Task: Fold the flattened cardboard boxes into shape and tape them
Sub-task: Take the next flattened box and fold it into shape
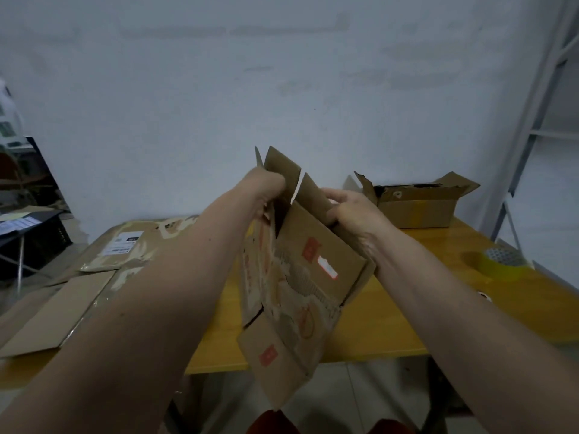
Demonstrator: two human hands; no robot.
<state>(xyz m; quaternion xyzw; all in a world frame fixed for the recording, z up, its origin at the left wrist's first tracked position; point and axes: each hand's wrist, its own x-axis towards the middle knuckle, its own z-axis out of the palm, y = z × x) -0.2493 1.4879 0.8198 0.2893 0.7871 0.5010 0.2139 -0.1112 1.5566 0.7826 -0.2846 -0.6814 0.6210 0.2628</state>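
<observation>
The table [391, 314] is yellow wood and stands against a pale wall [282, 73]. On its left part lie flat boxes [62, 308], one over another, and the top one has a white label. At the far right corner of the table stands an open box [416, 205] with its flaps up. Above the middle of the table, the person holds a box [300, 277] in the air with both hands; it is half opened, has red marks and torn paper on its side, and its lower flaps hang down past the near edge of the table. The left hand [266, 189] grips the top flaps on the left side, fingers curled on the cardboard. The right hand [351, 208] grips the top right edge, fingers closed around it. Near the right edge of the table lies a yellow tape roll [498, 264].
</observation>
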